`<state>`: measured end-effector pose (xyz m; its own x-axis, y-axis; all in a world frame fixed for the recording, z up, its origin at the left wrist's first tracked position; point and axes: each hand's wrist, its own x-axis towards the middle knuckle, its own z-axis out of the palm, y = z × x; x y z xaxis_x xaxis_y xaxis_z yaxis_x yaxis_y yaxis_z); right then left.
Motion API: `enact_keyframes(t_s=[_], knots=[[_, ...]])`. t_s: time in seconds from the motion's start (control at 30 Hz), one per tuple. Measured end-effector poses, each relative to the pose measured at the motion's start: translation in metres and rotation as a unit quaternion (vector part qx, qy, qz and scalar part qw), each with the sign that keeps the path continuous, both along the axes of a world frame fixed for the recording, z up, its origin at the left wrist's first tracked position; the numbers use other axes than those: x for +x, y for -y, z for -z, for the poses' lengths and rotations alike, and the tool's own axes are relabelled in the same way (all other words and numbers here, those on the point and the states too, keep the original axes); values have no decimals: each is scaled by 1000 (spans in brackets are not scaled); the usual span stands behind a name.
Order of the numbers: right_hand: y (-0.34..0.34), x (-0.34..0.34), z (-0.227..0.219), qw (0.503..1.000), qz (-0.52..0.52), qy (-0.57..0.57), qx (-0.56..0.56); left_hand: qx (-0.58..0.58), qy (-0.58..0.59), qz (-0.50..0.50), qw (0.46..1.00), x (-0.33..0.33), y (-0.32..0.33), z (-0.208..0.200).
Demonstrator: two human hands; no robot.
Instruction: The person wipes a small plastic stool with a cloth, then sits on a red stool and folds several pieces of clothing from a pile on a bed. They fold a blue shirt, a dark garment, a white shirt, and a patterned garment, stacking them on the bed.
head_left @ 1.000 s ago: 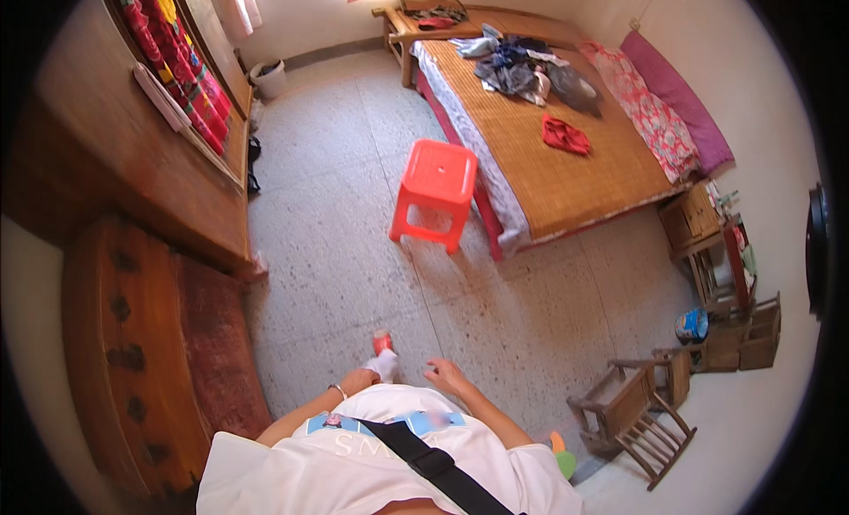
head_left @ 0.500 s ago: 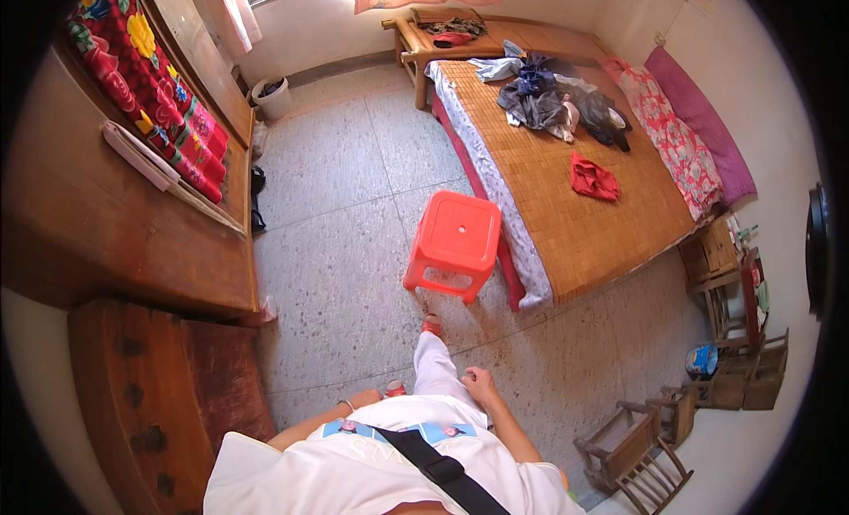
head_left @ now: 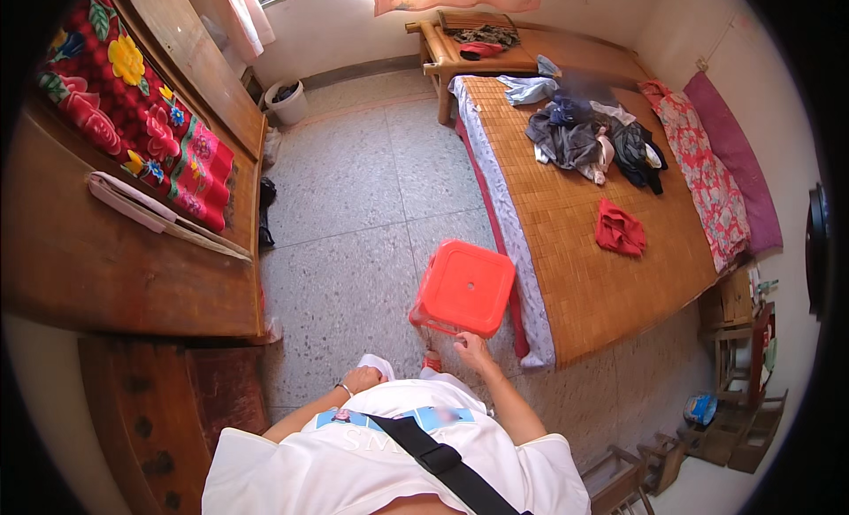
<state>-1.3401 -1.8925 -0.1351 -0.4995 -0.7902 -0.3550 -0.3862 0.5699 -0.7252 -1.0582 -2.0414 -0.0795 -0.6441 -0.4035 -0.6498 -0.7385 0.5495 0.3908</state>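
Note:
A red plastic stool (head_left: 466, 287) stands on the speckled floor beside the bed (head_left: 579, 241), just ahead of me. My right hand (head_left: 471, 345) is at the stool's near edge, fingers curled, right next to it; whether it touches is unclear. My left hand (head_left: 361, 379) hangs close to my body with fingers loosely curled and nothing seen in it. On the bed's woven mat lie a red cloth (head_left: 618, 229) and a pile of dark clothes (head_left: 591, 134).
A wooden cabinet (head_left: 115, 276) with a flowered quilt (head_left: 133, 108) runs along the left. A white bucket (head_left: 286, 102) stands at the far wall. Small wooden chairs (head_left: 650, 471) and a low shelf (head_left: 738, 373) sit at the right. A pink pillow (head_left: 734, 152) lies along the bed's wall side.
I have walked forward toward the bed; the red stool is now directly in front of me and my right hand has reached its near edge.

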Motion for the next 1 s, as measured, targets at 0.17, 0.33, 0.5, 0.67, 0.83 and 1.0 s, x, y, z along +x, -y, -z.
enact_keyframes(t_s=[0.17,0.33,0.5,0.67,0.83,1.0], knots=[[52,-14,19,999,8,42,20,-4,-14,52,999,-37,60,5],[97,-22,41,994,89,55,41,18,12,123,992,-94,151,-1],[135,-36,71,969,242,31,51,44,4,197,979,-131,256,-5],[153,-28,166,931,345,55,107,76,34,140,987,-140,349,6],[213,-49,110,909,378,34,171,90,28,176,980,-171,394,10],[238,-69,117,900,409,0,149,100,66,224,967,-210,427,24]])
